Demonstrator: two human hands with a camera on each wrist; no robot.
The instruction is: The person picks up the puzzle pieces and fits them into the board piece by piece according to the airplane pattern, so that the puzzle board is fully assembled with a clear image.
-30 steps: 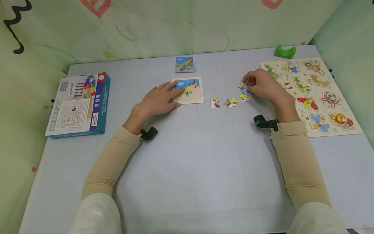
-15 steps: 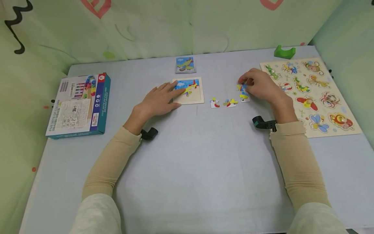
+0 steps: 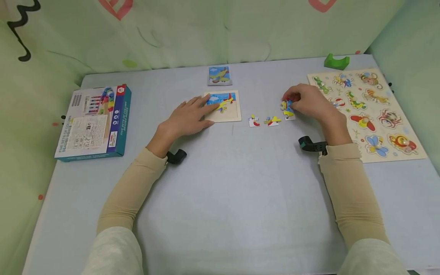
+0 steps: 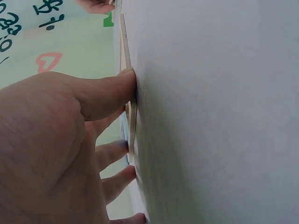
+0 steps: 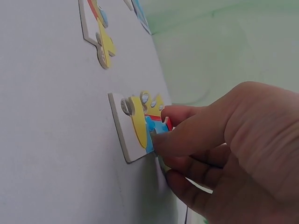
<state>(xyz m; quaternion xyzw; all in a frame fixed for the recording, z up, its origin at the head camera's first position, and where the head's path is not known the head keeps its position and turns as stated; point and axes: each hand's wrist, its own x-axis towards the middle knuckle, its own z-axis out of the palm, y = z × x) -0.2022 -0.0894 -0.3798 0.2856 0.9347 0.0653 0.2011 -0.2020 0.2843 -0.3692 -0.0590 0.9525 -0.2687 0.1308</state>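
The left hand (image 3: 187,117) lies on the side of a small wooden tray (image 3: 233,114), with its fingers spread out and its thumb at the near edge. Its grip is loose and not curled around anything. The tray sits near the back of the pale desk (image 3: 233,198). In it are some plane puzzle bits (image 3: 215,98), with blue sky and a yellow and red plane, and bare wood shows in the rest. The right hand (image 3: 311,101) is off to the right of the tray. Its grip is pinching a blue puzzle piece (image 5: 159,125) between thumb and finger. That piece is right up by a white and yellow piece (image 3: 290,114) on the desk; I can't tell if the two touch. Two more loose pieces lie between there and the tray: a white and red piece (image 3: 254,121) and a yellow wing piece (image 3: 273,121). Behind the tray is a flat square packet (image 3: 219,75) with a yellow plane on it. Far to the left lies a big toy box (image 3: 91,126). On the right is a bug board (image 3: 378,131) with lots of little animals, and just behind it sits a green curved block (image 3: 337,62). Both arms wear tan sleeves (image 3: 347,183).
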